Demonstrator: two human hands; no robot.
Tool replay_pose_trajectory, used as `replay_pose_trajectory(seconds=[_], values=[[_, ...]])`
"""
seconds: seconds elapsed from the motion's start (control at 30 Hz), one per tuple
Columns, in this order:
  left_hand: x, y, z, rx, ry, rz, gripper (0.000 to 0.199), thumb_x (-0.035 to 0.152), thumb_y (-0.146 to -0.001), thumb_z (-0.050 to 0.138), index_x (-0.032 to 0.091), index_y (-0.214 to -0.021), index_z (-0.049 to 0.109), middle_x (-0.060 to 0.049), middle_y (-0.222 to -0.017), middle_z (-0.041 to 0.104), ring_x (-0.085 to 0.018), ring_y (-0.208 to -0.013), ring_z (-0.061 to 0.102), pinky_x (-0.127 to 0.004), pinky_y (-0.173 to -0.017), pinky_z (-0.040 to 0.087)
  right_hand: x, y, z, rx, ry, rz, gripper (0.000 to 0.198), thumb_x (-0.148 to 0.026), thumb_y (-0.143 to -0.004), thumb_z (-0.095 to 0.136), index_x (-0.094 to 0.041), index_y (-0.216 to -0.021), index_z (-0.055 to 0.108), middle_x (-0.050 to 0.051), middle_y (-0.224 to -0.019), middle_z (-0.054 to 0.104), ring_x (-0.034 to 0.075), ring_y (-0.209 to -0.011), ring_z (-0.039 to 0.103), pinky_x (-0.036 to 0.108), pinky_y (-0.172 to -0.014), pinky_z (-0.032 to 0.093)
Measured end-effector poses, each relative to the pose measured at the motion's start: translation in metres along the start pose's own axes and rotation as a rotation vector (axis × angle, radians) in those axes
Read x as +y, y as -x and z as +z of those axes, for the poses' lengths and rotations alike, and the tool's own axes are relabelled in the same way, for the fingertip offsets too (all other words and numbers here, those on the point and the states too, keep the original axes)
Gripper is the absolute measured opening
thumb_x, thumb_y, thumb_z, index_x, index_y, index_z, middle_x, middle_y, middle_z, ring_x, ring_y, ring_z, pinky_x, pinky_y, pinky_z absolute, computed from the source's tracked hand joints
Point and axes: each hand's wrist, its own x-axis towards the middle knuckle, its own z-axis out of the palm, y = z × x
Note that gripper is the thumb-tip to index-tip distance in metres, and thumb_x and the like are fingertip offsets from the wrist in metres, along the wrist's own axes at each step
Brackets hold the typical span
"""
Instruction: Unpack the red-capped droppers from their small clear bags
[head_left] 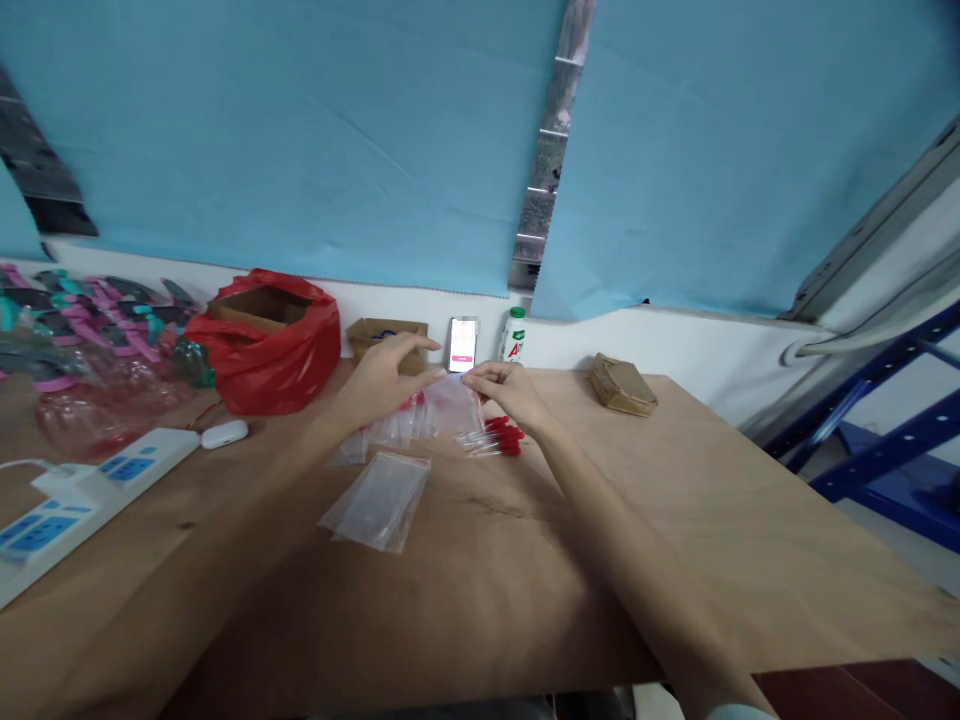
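Observation:
My right hand (510,392) pinches the upper right corner of a clear zip bag (452,402) between thumb and fingertips. My left hand (388,372) is open, thumb and fingers apart, close to the bag's upper left side; whether the thumb touches it I cannot tell. Below my right hand lies a small pile of red-handled tools (506,437) with thin, pale shafts, their kind too small to make out. Several clear bags with something red or pink inside (397,428) lie under my left hand. Nearer to me is a stack of flat clear bags (384,503).
At the back stand a cardboard box (367,333), a lit phone (463,345) and a white bottle (514,336) with green cap. A brown packet (622,385) lies right. Left are a red plastic bag (281,365), spray bottles (97,385), a power strip (97,500) and a white case (224,433).

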Motion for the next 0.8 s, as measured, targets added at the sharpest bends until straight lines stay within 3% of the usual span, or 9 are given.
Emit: replay_pose_trajectory(seconds=[0.13, 0.27, 0.37, 0.57, 0.67, 0.8], values=[[0.017, 0.002, 0.01, -0.123, 0.091, -0.021, 0.038, 0.053, -0.095, 0.065, 0.026, -0.121, 0.072, -0.006, -0.125, 0.075, -0.026, -0.116, 0.069, -0.039, -0.103, 0.052, -0.006, 0.005, 0.015, -0.057, -0.029, -0.04, 0.04, -0.049, -0.069, 0.092, -0.019, -0.086, 0.072, -0.003, -0.069, 0.067, 0.011, -0.063, 0.056, 0.025, -0.062, 0.047], [0.008, 0.003, 0.016, -0.232, 0.217, -0.128, 0.035, 0.054, -0.096, 0.064, 0.022, -0.103, 0.076, -0.005, -0.102, 0.079, -0.022, -0.095, 0.071, -0.033, -0.087, 0.054, -0.005, 0.005, 0.019, -0.033, -0.034, -0.025, 0.042, -0.051, -0.071, 0.09, -0.02, -0.088, 0.068, -0.004, -0.067, 0.066, 0.012, -0.06, 0.058, 0.026, -0.063, 0.049], [0.001, 0.003, 0.015, -0.221, 0.256, -0.164, 0.034, 0.053, -0.093, 0.067, 0.02, -0.097, 0.074, -0.004, -0.094, 0.078, -0.02, -0.087, 0.069, -0.03, -0.079, 0.053, -0.003, 0.006, 0.018, -0.065, -0.046, -0.004, 0.038, -0.049, -0.076, 0.085, -0.021, -0.095, 0.068, -0.003, -0.069, 0.068, 0.013, -0.062, 0.06, 0.027, -0.064, 0.051], [-0.003, 0.004, 0.013, -0.219, 0.337, -0.161, 0.036, 0.053, -0.094, 0.067, 0.018, -0.101, 0.073, -0.006, -0.098, 0.077, -0.02, -0.088, 0.07, -0.031, -0.08, 0.053, 0.001, 0.008, 0.015, -0.213, -0.118, 0.031, 0.039, -0.024, -0.074, 0.076, -0.023, -0.113, 0.069, -0.001, -0.093, 0.074, 0.013, -0.075, 0.064, 0.023, -0.066, 0.051], [-0.005, 0.004, 0.013, -0.216, 0.319, -0.159, 0.038, 0.054, -0.095, 0.065, 0.017, -0.102, 0.072, -0.006, -0.101, 0.076, -0.02, -0.088, 0.068, -0.03, -0.08, 0.052, 0.006, 0.006, 0.016, -0.241, -0.144, 0.005, 0.043, -0.017, -0.07, 0.071, -0.023, -0.112, 0.069, -0.002, -0.091, 0.073, 0.012, -0.074, 0.062, 0.023, -0.066, 0.051], [-0.01, 0.004, 0.015, -0.238, 0.311, -0.148, 0.039, 0.055, -0.095, 0.064, 0.017, -0.103, 0.072, -0.007, -0.104, 0.076, -0.02, -0.093, 0.068, -0.03, -0.083, 0.052, 0.01, 0.006, 0.017, -0.243, -0.146, 0.012, 0.038, -0.019, -0.072, 0.069, -0.022, -0.11, 0.069, -0.002, -0.087, 0.072, 0.013, -0.073, 0.063, 0.023, -0.064, 0.052]])
